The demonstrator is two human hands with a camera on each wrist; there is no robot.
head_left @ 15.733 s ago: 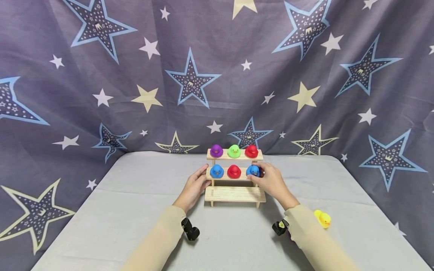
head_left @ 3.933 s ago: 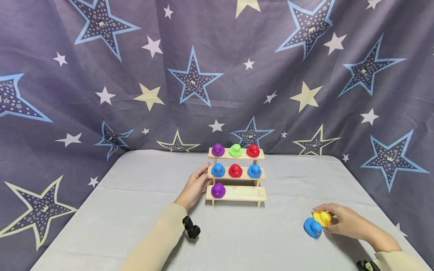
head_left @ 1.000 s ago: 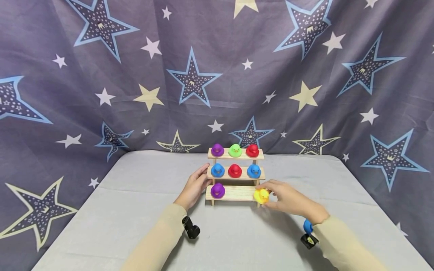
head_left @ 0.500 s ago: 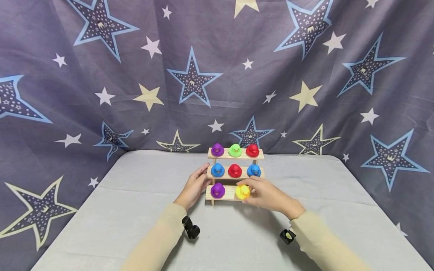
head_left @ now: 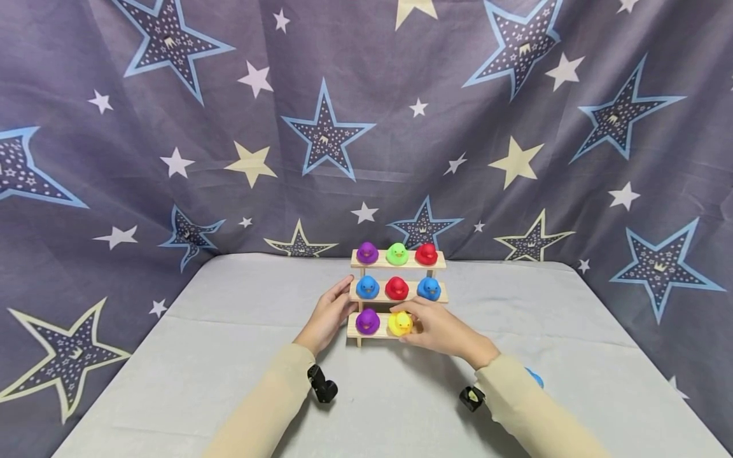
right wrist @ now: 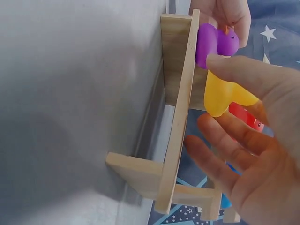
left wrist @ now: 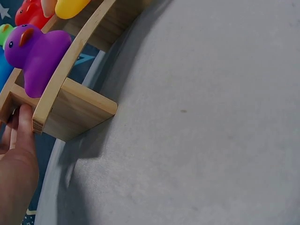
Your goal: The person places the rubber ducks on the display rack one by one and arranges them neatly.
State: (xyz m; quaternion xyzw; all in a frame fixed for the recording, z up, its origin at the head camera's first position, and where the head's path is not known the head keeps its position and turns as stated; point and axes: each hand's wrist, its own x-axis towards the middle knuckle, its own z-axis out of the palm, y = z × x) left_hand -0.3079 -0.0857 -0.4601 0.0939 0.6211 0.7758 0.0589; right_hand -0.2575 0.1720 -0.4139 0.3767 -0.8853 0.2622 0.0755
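Note:
A three-tier wooden display stand (head_left: 354, 333) is at the table's middle. My right hand (head_left: 439, 327) pinches a yellow rubber duck (head_left: 400, 323) between thumb and fingers, at the middle of the bottom tier. Left of it on that tier sits a purple rubber duck (head_left: 368, 321). My left hand (head_left: 326, 318) touches the stand's left end with extended fingers (left wrist: 26, 124). On the middle tier stand a blue duck (head_left: 368, 287), a red duck (head_left: 397, 289) and another blue duck (head_left: 429, 288). The top tier bears a purple duck (head_left: 367, 253), a green duck (head_left: 397, 254) and a red duck (head_left: 426, 254).
A further blue duck (head_left: 536, 377) lies on the table at the right, mostly hidden by my right sleeve (head_left: 529, 404). The grey table (head_left: 258, 286) ends at a star-patterned curtain (head_left: 366, 191) behind the stand.
Since the oldest frame, a purple duck has come onto the bottom tier's left. My right hand has taken the yellow duck from the table and moved it leftward to that tier's middle. My left hand stays.

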